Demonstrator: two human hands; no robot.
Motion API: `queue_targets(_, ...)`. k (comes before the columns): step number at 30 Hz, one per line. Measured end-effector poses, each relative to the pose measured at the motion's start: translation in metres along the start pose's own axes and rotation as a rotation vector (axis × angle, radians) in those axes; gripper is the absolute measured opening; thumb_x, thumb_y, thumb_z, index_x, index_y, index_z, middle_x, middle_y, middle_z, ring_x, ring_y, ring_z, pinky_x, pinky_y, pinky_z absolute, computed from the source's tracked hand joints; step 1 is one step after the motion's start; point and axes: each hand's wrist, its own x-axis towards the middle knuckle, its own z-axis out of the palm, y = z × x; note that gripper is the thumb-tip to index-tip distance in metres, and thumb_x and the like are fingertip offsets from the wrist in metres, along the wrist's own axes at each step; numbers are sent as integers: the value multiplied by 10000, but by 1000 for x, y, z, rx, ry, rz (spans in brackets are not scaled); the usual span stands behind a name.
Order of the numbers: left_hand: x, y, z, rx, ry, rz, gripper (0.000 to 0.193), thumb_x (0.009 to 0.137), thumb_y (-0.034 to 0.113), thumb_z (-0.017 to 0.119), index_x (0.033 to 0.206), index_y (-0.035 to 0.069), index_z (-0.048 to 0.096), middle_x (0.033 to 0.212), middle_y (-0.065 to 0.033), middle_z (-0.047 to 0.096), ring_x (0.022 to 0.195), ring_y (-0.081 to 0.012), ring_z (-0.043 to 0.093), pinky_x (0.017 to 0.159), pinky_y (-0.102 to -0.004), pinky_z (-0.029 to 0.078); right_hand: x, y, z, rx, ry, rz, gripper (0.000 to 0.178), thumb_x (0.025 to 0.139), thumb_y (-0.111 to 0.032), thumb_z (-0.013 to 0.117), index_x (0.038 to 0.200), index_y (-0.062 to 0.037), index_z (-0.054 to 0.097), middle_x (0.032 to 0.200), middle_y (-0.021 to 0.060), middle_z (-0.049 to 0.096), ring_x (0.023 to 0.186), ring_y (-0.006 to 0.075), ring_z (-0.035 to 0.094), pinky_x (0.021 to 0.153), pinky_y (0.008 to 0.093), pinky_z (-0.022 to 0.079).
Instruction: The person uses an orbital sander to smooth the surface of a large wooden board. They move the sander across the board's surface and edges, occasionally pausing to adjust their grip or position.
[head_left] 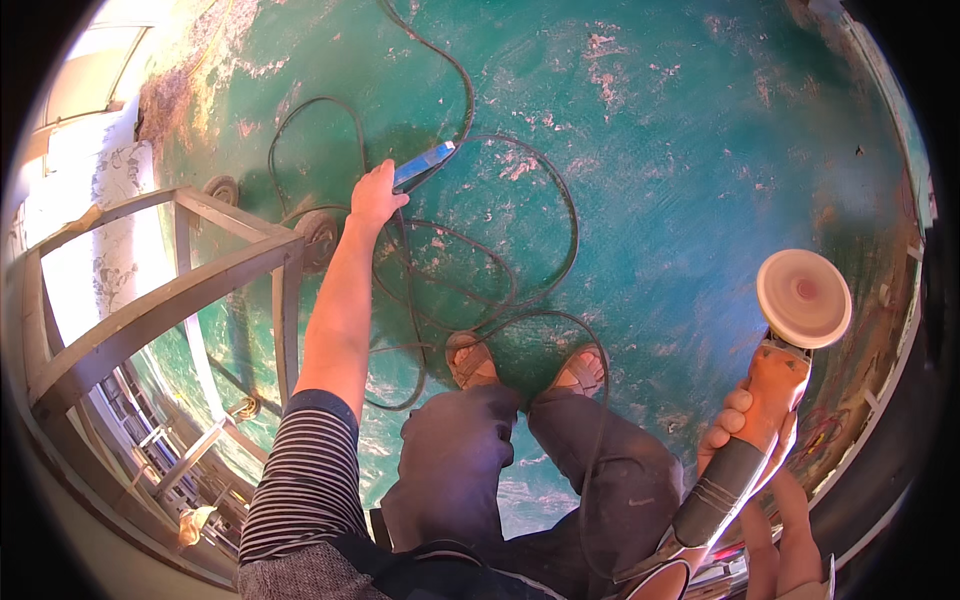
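My left hand (376,196) reaches out over the floor, its fingers closed around one end of a blue bar-shaped block (425,164) that looks like a power strip. A dark cable (468,85) runs up from the block's far end. At the right, my right hand (728,425) wraps around an angle grinder (778,385) with an orange head and black body. Its pale round disc (803,298) points away from me. The grinder's cord (598,450) leaves its rear end and passes across my right leg.
Loops of cable (570,230) lie on the worn green floor (680,190) around my sandalled feet (470,362). A metal frame (160,300) on wheels (318,240) stands close on my left. Skin-coloured, finger-like shapes (775,530) show below the grinder; whose they are is unclear.
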Motion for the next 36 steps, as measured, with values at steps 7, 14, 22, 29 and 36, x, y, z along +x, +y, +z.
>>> queue_targets(7,-80,37,-31,-147,-60,-175,389,784,389,740,879,17,676,847,-240,716,817,-423,709,755,-518,557,-43,48,44,-456,296,-173,728,861,-439,734,1292,86,471,973,209,660,778,311,709,630,443,642)
queue_targets(14,-312,90,-102,-198,-247,-295,431,771,406,708,892,-8,720,844,-256,718,830,-433,709,763,-511,564,-201,99,83,-309,260,180,690,821,-394,755,1256,85,516,998,203,675,804,317,719,679,467,648)
queue_targets(22,-600,74,-140,-310,-292,-557,409,766,379,725,921,1,748,908,-239,732,894,-410,715,792,-485,572,-423,128,102,-459,159,91,648,846,-432,712,1224,67,543,972,192,685,790,304,721,674,429,646)
queue_targets(29,-818,27,-60,-255,-382,-654,388,764,342,778,1023,54,760,1019,-173,743,960,-347,723,808,-445,588,-529,158,23,-623,179,19,667,849,-498,706,1218,38,562,964,165,687,755,273,706,654,398,635)
queue_targets(36,-1042,-42,11,-12,-580,-606,297,743,282,803,966,87,781,974,-140,756,914,-345,736,803,-433,596,-657,216,-108,-666,278,105,755,784,-452,783,1316,11,514,971,160,682,766,274,709,646,414,641)
